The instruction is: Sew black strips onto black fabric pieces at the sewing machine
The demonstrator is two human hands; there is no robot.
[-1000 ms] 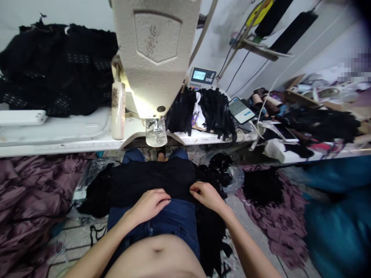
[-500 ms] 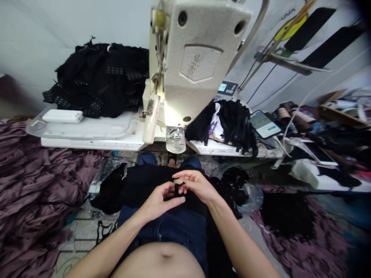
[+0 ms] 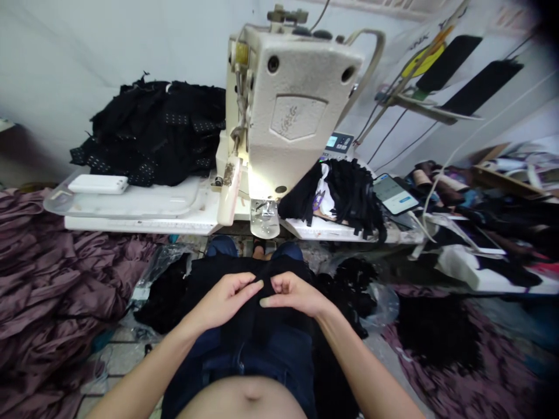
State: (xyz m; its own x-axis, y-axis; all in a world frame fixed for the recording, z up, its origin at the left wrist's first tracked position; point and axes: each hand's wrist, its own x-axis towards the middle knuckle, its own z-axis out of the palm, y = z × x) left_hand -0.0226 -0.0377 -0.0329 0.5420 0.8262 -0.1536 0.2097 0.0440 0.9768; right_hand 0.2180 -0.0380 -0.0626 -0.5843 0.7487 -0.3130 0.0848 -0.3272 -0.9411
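Observation:
Black fabric (image 3: 257,265) lies across my lap, over the blue jeans. My left hand (image 3: 227,298) is closed on a part of this cloth, thumb lying along the curled fingers. Just to its right, my right hand (image 3: 299,295) has its fingers curled on the same dark cloth and its thumb stretched to the left. A narrow gap parts the two hands, with black cloth showing between them. Fold edges are hard to tell, black on black. Beyond my knees stands a white sewing machine (image 3: 294,116), its lamp lit, apart from both hands.
Left of the machine, a black fabric pile (image 3: 152,134) rises behind a clear tray (image 3: 170,203) and a white box (image 3: 98,184). Black strips (image 3: 353,198) and a phone (image 3: 395,194) lie to the right. Mauve cloth (image 3: 56,291) covers the floor at left.
My hands have drawn apart slightly from where they worked a small black piece together, and now rest lower on the cloth. The view has tilted up a little.

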